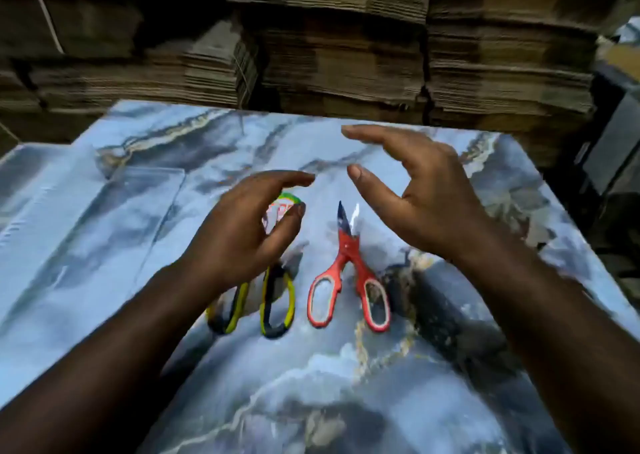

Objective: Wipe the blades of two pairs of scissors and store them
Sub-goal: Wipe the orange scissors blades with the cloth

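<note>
2 pairs of scissors lie side by side on the table, a surface with a blue and grey marble pattern, handles toward the person and blades pointing away. The red scissors lie on the right in plain view, blades slightly parted, their tips just below the right thumb. The yellow scissors, with black and yellow handles, lie just to their left; their blades are hidden under the left hand, so how they lie cannot be told.

The left hand hovers over the yellow scissors' upper part, fingers loosely curved, grip apart and holding nothing. Under its fingers shows part of a small packet with a green edge and red print; whether the hand touches it cannot be told.

The right hand is raised above the table to the right of the red scissors, fingers stretched toward the left, thumb spread below them, grip apart and empty.

Behind the table's far edge rise stacks of flattened cardboard.
</note>
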A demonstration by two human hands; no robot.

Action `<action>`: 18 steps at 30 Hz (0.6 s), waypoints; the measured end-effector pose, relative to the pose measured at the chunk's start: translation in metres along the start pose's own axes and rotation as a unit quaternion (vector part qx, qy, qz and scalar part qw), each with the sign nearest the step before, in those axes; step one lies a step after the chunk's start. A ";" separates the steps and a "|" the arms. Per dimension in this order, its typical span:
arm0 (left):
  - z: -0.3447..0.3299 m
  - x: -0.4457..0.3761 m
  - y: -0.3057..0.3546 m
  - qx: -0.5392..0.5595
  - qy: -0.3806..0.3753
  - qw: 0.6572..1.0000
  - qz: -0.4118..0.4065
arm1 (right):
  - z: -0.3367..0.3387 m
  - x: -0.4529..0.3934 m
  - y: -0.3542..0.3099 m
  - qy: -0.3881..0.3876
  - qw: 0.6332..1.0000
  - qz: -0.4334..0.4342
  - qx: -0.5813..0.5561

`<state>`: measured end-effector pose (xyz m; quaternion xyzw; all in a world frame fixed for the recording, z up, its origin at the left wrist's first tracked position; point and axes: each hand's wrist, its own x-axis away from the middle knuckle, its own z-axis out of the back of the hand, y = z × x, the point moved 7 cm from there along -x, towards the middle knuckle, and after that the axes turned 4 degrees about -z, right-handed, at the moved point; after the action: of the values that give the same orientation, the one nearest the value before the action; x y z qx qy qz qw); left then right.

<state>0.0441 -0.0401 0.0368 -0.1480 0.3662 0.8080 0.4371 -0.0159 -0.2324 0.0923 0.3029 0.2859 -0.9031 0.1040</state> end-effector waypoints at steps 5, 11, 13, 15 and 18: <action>-0.021 0.046 0.001 -0.046 -0.015 0.997 -0.053 | -0.026 0.054 -0.003 -0.068 0.987 -0.138 0.056; -0.041 0.060 0.030 -0.140 -0.060 0.971 -0.183 | -0.056 0.131 0.006 -0.198 0.920 -0.261 0.213; -0.054 0.063 0.034 -0.179 -0.135 0.959 -0.174 | -0.057 0.135 0.006 -0.170 0.925 -0.262 0.215; -0.060 0.066 0.036 -0.238 -0.174 0.942 -0.161 | -0.056 0.135 0.005 -0.161 0.922 -0.271 0.224; -0.060 0.066 0.042 -0.250 -0.157 0.944 -0.148 | -0.055 0.132 0.006 -0.159 0.912 -0.306 0.223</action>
<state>-0.0330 -0.0586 -0.0212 -0.1759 0.0527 0.8130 0.5526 -0.0917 -0.2077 -0.0261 0.0683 0.1354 -0.9672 -0.2037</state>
